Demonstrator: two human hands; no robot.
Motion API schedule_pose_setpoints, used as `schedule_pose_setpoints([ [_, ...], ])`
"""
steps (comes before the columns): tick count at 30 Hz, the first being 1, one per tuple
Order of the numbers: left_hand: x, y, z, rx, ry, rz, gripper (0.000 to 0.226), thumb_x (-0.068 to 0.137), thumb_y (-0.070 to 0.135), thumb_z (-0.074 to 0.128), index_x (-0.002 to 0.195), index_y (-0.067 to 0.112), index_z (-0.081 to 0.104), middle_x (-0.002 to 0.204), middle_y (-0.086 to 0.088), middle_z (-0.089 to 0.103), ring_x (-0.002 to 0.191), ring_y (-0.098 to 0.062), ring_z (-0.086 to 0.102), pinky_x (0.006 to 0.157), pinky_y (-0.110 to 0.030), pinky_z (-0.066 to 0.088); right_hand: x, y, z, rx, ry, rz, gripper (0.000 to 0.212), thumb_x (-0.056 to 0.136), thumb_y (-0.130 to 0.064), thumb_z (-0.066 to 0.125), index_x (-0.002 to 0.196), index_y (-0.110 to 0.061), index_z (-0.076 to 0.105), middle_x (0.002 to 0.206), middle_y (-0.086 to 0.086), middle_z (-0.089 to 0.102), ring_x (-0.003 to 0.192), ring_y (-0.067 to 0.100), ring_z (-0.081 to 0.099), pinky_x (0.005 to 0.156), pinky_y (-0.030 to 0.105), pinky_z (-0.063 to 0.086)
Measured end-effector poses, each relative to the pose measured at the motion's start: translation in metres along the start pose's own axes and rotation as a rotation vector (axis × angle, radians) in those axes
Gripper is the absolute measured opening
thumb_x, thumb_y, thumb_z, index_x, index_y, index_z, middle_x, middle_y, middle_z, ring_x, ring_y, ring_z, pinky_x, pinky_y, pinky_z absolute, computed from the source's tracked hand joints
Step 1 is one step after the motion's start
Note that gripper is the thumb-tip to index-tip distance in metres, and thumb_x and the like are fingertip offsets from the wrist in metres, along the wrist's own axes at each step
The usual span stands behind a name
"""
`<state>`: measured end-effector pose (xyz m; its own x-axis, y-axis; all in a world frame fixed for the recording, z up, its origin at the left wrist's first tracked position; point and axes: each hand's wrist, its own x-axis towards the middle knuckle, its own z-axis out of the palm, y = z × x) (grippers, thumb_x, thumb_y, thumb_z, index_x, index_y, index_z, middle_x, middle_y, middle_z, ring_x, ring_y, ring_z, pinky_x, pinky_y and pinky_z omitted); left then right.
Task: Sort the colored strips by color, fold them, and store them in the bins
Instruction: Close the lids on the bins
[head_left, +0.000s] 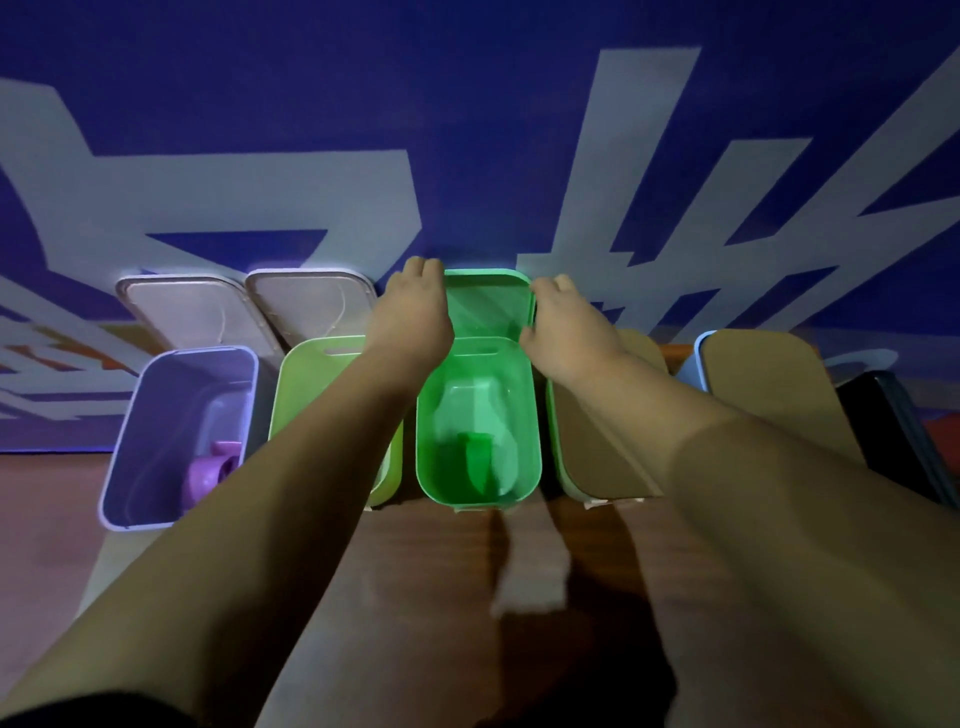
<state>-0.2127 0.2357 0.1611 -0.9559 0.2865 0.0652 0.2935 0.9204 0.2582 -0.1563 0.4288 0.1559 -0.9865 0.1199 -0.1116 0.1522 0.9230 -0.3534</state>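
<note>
Lying folded on floor of green bin (531, 415): green strip (475, 460), already stored, so we judge lid comes next. Our left hand (413, 312) and right hand (566, 322) clasp green lid (488, 306) by its side edges, fingers curled round them. Lid stands propped behind bin, we think ready for lowering. Fingertips hidden behind lid. Purple strip (210, 470) in purple bin (140, 415), part-covered by left forearm. Lime bin (306, 384) contents hidden by same arm. Tan-lidded bin (602, 441) closed, contents unseen. View dim, blurred.
</note>
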Motion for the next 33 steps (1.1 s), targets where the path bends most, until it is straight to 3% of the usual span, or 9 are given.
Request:
schedule_pose_setpoints([
  [4, 0.0, -0.012, 0.011, -0.025, 0.018, 0.025, 0.046, 0.088, -0.005, 0.059, 0.132, 0.007, 0.054, 0.131, -0.017, 0.049, 0.112, -0.042, 0.056, 0.089, -0.054, 0.052, 0.02, -0.014, 0.006, -0.007, -0.008, 0.032, 0.051, 0.095, -0.006, 0.062, 0.142, -0.014, 0.048, 0.132, 0.006, 0.05, 0.104, 0.034, 0.062, 0.081, 0.049, 0.057],
  [7, 0.003, -0.025, 0.018, -0.09, 0.028, 0.022, 0.036, 0.092, -0.002, 0.06, 0.127, 0.007, 0.06, 0.125, -0.016, 0.048, 0.101, -0.04, 0.06, 0.091, -0.053, 0.056, 0.022, -0.018, 0.014, -0.024, -0.02, 0.05, 0.065, 0.094, 0.001, 0.059, 0.152, -0.021, 0.041, 0.131, 0.008, 0.05, 0.102, 0.035, 0.063, 0.083, 0.051, 0.059],
  [9, 0.006, -0.032, 0.019, -0.135, 0.005, 0.012, 0.031, 0.096, 0.0, 0.058, 0.126, 0.007, 0.066, 0.125, -0.016, 0.048, 0.096, -0.039, 0.062, 0.097, -0.052, 0.056, 0.021, -0.02, 0.017, -0.006, 0.032, 0.059, 0.056, 0.097, -0.003, 0.06, 0.147, -0.021, 0.044, 0.129, 0.01, 0.049, 0.097, 0.034, 0.062, 0.079, 0.046, 0.057],
  [11, 0.008, -0.037, 0.016, -0.178, -0.014, 0.011, 0.034, 0.1, 0.002, 0.058, 0.131, 0.01, 0.069, 0.129, -0.016, 0.049, 0.099, -0.038, 0.063, 0.102, -0.047, 0.053, 0.02, -0.023, 0.016, 0.007, 0.099, 0.075, 0.033, 0.102, -0.008, 0.061, 0.132, -0.016, 0.05, 0.126, 0.011, 0.049, 0.094, 0.033, 0.061, 0.077, 0.043, 0.053],
  [13, 0.004, -0.038, 0.012, -0.217, -0.013, 0.031, 0.034, 0.101, 0.005, 0.06, 0.134, 0.011, 0.07, 0.131, -0.016, 0.05, 0.101, -0.037, 0.064, 0.102, -0.043, 0.051, 0.017, -0.023, 0.014, 0.007, 0.115, 0.073, 0.025, 0.104, -0.01, 0.059, 0.128, -0.014, 0.053, 0.125, 0.011, 0.054, 0.1, 0.032, 0.06, 0.081, 0.041, 0.051],
  [19, -0.038, -0.037, -0.006, -0.267, 0.077, 0.092, 0.026, 0.102, 0.018, 0.064, 0.126, 0.014, 0.073, 0.122, -0.01, 0.052, 0.097, -0.03, 0.063, 0.087, -0.036, 0.05, -0.02, -0.026, 0.009, -0.037, 0.103, -0.029, 0.045, 0.099, 0.0, 0.052, 0.135, -0.02, 0.07, 0.118, 0.008, 0.066, 0.104, 0.035, 0.066, 0.087, 0.045, 0.058],
  [22, -0.072, -0.035, -0.01, -0.271, 0.109, 0.139, 0.024, 0.098, 0.022, 0.069, 0.12, 0.016, 0.075, 0.122, -0.005, 0.055, 0.095, -0.027, 0.065, 0.083, -0.037, 0.054, -0.061, -0.024, 0.012, -0.009, 0.171, -0.054, 0.042, 0.1, -0.005, 0.055, 0.137, -0.019, 0.07, 0.125, 0.008, 0.07, 0.106, 0.034, 0.068, 0.088, 0.045, 0.059],
  [27, -0.135, -0.033, 0.016, -0.137, 0.005, 0.106, 0.025, 0.09, 0.032, 0.071, 0.113, 0.026, 0.077, 0.124, 0.004, 0.062, 0.096, -0.029, 0.068, 0.074, -0.041, 0.058, -0.125, -0.012, 0.039, 0.0, 0.085, -0.104, 0.035, 0.102, -0.023, 0.064, 0.137, -0.018, 0.065, 0.135, 0.0, 0.061, 0.115, 0.026, 0.065, 0.096, 0.044, 0.057],
  [33, -0.186, -0.028, 0.052, -0.142, -0.079, 0.134, 0.027, 0.082, 0.011, 0.065, 0.109, 0.013, 0.061, 0.124, -0.007, 0.058, 0.087, -0.041, 0.062, 0.069, -0.045, 0.054, -0.163, -0.003, 0.061, -0.054, -0.026, -0.139, 0.033, 0.105, -0.023, 0.063, 0.137, -0.016, 0.062, 0.141, 0.0, 0.049, 0.115, 0.025, 0.062, 0.093, 0.039, 0.057],
])
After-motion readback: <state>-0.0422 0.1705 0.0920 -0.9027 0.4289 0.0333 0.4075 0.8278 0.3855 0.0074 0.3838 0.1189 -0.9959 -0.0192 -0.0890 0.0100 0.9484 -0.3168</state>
